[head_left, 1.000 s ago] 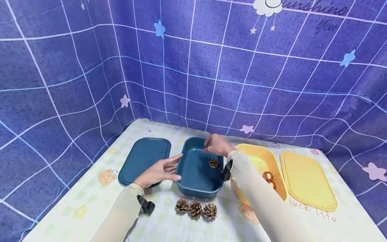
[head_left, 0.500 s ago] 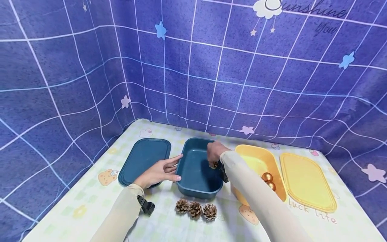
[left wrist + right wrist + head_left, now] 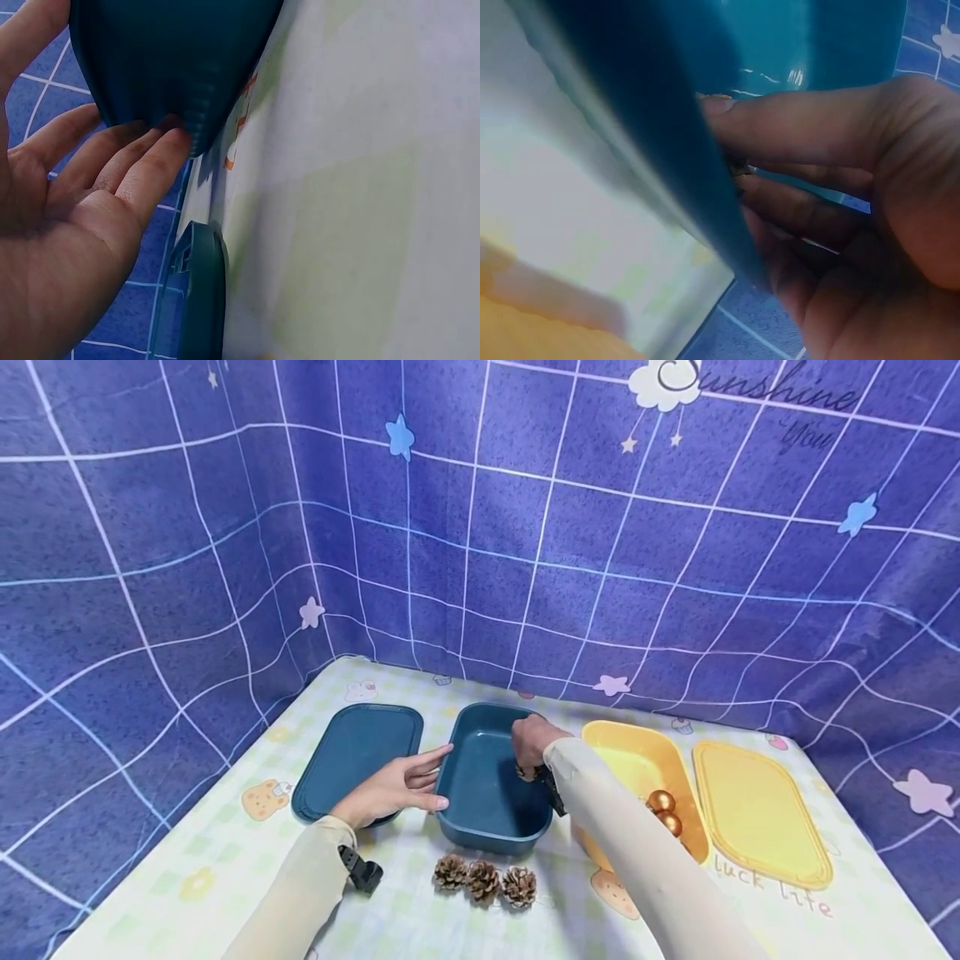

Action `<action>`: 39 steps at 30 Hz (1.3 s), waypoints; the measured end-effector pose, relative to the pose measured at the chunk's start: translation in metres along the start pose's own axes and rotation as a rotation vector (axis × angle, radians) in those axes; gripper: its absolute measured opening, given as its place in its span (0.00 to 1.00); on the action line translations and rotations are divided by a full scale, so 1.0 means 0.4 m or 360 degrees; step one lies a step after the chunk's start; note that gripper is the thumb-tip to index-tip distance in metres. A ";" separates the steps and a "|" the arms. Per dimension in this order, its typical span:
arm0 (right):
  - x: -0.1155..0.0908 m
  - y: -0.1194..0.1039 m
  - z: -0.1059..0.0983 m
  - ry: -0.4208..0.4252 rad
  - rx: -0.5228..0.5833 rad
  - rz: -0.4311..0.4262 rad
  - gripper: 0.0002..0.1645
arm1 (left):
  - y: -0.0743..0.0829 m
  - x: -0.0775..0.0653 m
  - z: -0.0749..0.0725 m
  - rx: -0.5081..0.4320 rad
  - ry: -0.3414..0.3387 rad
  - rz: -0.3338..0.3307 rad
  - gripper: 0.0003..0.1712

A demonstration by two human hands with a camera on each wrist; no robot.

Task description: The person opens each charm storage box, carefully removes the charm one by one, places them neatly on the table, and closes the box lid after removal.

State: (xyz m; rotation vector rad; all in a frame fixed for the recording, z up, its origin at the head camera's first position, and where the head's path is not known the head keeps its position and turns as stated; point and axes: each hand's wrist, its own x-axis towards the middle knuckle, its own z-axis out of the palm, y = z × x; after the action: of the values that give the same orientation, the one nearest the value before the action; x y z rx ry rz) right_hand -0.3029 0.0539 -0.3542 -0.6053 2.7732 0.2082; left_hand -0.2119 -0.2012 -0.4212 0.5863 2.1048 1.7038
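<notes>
A dark teal box (image 3: 483,781) stands on the patterned tablecloth in the middle of the head view. Inside it, by the right wall, my right hand (image 3: 534,739) pinches a pine cone (image 3: 527,773) between thumb and fingers. Most of that cone is hidden by the hand; in the right wrist view the thumb (image 3: 795,124) and fingers show behind the box wall. My left hand (image 3: 393,785) rests its extended fingers and thumb against the outside of the box's left wall, and the left wrist view shows its fingers (image 3: 154,169) touching that wall. Three pine cones (image 3: 483,882) lie in a row before the box.
A teal lid (image 3: 363,747) lies left of the box, partly under my left hand. To the right stands a yellow box (image 3: 633,760) with golden balls (image 3: 662,801), partly behind my right sleeve. A yellow lid (image 3: 761,814) lies beyond it. A blue curtain (image 3: 525,527) hangs behind.
My right hand has come down from over the far right of the teal box and taken hold of the pine cone inside. The left hand has stayed at the left wall.
</notes>
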 end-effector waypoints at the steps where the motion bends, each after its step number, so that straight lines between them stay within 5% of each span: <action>1: -0.002 0.000 0.001 -0.0003 0.0015 -0.0016 0.12 | 0.000 0.000 0.000 0.0001 -0.0002 -0.0012 0.55; 29: -0.134 0.009 -0.063 0.0097 0.0538 -0.0549 0.14 | -0.011 -0.005 0.003 -0.0054 0.0003 -0.0025 0.53; 39: -0.218 0.035 -0.070 0.0149 0.0513 -0.0764 0.21 | -0.005 0.002 -0.002 -0.0061 -0.0003 -0.0026 0.53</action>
State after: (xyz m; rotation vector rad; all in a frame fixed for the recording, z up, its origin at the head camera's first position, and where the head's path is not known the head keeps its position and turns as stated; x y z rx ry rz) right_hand -0.2401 0.0943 -0.2991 -1.1779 2.5649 -0.3692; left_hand -0.2132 -0.2017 -0.4230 0.5575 2.0654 1.7301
